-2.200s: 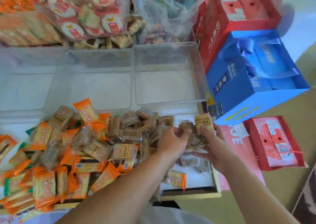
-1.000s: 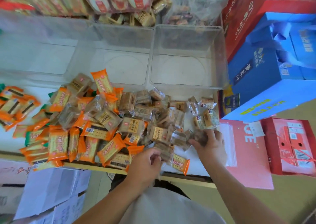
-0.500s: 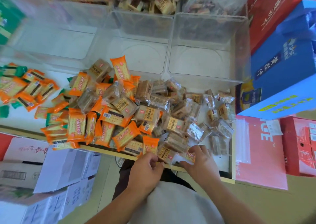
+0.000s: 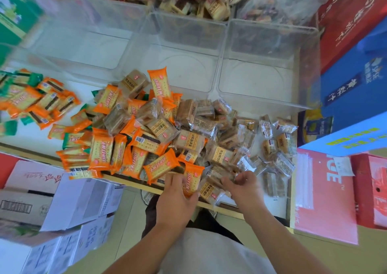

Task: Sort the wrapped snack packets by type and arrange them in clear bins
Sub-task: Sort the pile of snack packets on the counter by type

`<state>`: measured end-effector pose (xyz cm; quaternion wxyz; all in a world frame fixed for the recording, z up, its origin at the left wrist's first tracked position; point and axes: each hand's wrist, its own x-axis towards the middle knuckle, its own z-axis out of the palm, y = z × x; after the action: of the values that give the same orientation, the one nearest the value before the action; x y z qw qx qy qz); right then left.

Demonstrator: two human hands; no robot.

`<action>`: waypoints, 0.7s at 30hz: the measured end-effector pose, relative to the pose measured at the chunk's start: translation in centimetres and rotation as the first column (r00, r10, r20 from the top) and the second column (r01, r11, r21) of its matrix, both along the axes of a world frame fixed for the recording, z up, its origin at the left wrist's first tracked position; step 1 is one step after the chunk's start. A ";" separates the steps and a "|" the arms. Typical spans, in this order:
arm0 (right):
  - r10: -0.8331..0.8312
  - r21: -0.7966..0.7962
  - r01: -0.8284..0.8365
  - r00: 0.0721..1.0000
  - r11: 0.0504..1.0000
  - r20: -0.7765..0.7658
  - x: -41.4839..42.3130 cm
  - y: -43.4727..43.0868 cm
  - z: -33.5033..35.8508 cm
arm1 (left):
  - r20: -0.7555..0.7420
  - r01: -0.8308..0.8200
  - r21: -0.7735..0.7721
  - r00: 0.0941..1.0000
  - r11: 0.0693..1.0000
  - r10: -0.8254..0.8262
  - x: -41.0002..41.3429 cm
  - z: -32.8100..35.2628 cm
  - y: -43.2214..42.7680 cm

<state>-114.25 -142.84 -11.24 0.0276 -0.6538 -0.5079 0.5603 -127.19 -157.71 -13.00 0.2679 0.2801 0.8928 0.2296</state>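
Sorting looks barely begun: the left hand (image 4: 176, 200) pinches one orange foil cracker packet (image 4: 191, 182), the right hand (image 4: 245, 190) has curled fingers (image 4: 237, 178) whose hold I cannot tell, the mixed heap of orange and clear-wrapped snack packets (image 4: 167, 135) covers the white tabletop (image 4: 33, 136) just beyond them, and three clear rectangular plastic bins (image 4: 270, 27) farther on stand empty.

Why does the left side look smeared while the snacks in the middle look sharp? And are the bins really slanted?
Head view: the central pile of packets is crisp, print showing. Head view: the green box at the left edge smears, probably motion blur plus lens stretch. Head view: walls of the clear bins splay outward, likely wide-angle distortion.
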 end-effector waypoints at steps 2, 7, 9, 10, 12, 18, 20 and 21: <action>-0.005 0.006 0.005 1.000 1.000 -0.014 0.2 0.0 0.2 | -0.021 0.019 0.001 1.000 1.000 -0.019 -0.3 0.2 0.3; -0.057 -0.018 0.054 0.983 0.998 -0.177 1.5 -0.1 1.5 | -0.054 0.131 0.077 0.990 0.988 -0.127 -0.6 0.2 0.4; -0.034 0.034 0.040 0.984 0.999 -0.173 2.4 0.0 2.1 | -0.062 0.182 0.097 0.982 0.978 -0.177 -0.3 0.2 0.8; -0.044 0.065 0.056 0.984 0.996 -0.173 2.9 0.3 2.3 | -0.063 0.183 0.100 0.982 0.978 -0.178 -0.2 0.2 1.2; -0.087 0.117 0.113 0.974 0.987 -0.211 3.8 0.8 2.8 | -0.052 0.170 0.096 0.985 0.981 -0.166 -0.3 0.0 1.8; -0.165 0.136 0.213 0.941 0.968 -0.295 4.0 3.1 1.9 | -0.059 0.166 0.090 0.985 0.982 -0.161 -0.6 0.8 3.0; -0.123 0.118 0.159 0.955 0.980 -0.268 3.5 3.6 1.4 | -0.036 0.160 0.077 0.987 0.984 -0.157 -0.5 0.8 3.5; -0.104 0.114 0.136 0.963 0.984 -0.248 3.2 3.9 1.3 | -0.018 0.154 0.082 0.988 0.985 -0.153 -0.3 0.7 3.6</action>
<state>-111.07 -138.98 -9.90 0.1658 -0.6072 -0.4955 0.5986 -127.51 -154.06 -12.28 0.2678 0.3603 0.8596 0.2438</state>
